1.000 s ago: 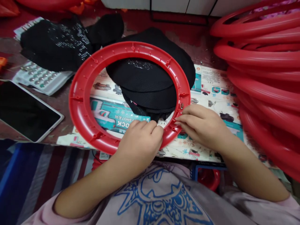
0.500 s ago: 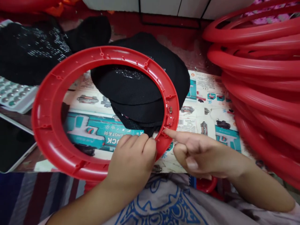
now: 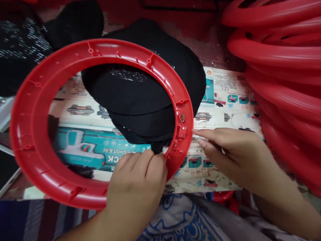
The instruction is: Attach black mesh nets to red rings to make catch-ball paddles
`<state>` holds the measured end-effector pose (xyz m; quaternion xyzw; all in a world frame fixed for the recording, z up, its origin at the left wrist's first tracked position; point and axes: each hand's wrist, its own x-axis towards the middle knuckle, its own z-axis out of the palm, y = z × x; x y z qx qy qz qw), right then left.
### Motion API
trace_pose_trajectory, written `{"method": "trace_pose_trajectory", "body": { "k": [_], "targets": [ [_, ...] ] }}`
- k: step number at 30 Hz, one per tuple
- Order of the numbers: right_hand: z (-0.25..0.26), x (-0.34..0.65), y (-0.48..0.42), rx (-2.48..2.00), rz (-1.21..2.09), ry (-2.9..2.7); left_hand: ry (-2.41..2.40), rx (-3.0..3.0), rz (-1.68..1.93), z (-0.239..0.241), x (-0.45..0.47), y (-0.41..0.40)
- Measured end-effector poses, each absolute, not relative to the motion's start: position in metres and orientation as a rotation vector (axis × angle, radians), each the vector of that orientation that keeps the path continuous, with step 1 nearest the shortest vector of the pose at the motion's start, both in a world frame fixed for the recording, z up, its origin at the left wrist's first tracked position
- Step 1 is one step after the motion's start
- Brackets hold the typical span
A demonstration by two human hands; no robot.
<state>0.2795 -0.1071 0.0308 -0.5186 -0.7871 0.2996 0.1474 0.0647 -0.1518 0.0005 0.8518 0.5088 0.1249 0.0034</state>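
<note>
A red plastic ring (image 3: 32, 117), its hollow, ribbed side facing up, is tilted over the table. My left hand (image 3: 137, 177) is closed round its lower right part, with the thumb hidden. Inside the ring's right side sit a small coil-like metal part (image 3: 183, 117) and a little red block (image 3: 182, 131) with screws and a thin wire. My right hand (image 3: 225, 150) is at the ring's right outer edge, index finger stretched out to the rim and thumb apart below it. No object shows in that hand. Black mesh fabric pieces (image 3: 145, 97) lie beneath the ring.
Printed cardboard (image 3: 220, 117) covers the table. A tall stack of red rings (image 3: 283, 77) stands on the right. More black fabric with shiny dots (image 3: 22, 43) lies at the back left. A pale-edged flat object (image 3: 10, 182) is partly visible at the left edge.
My right index finger has moved from the small parts inside the ring to its outer edge. The ring appears larger and farther left; my left hand still grips it.
</note>
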Motion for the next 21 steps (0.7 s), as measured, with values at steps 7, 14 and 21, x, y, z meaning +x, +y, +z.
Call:
{"method": "trace_pose_trajectory", "body": {
  "k": [7, 14, 21],
  "targets": [
    [0.012, 0.274, -0.108, -1.223, 0.233, -2.608, 1.496, 2.656, 0.379, -0.001, 0.060, -0.154],
    [0.016, 0.277, -0.110, -1.169, 0.219, -2.690, 1.482, 2.548, 0.354, 0.000, 0.057, -0.160],
    [0.021, 0.279, -0.113, -1.128, 0.191, -2.740, 1.513, 2.469, 0.361, 0.002, 0.059, -0.161]
  ]
}}
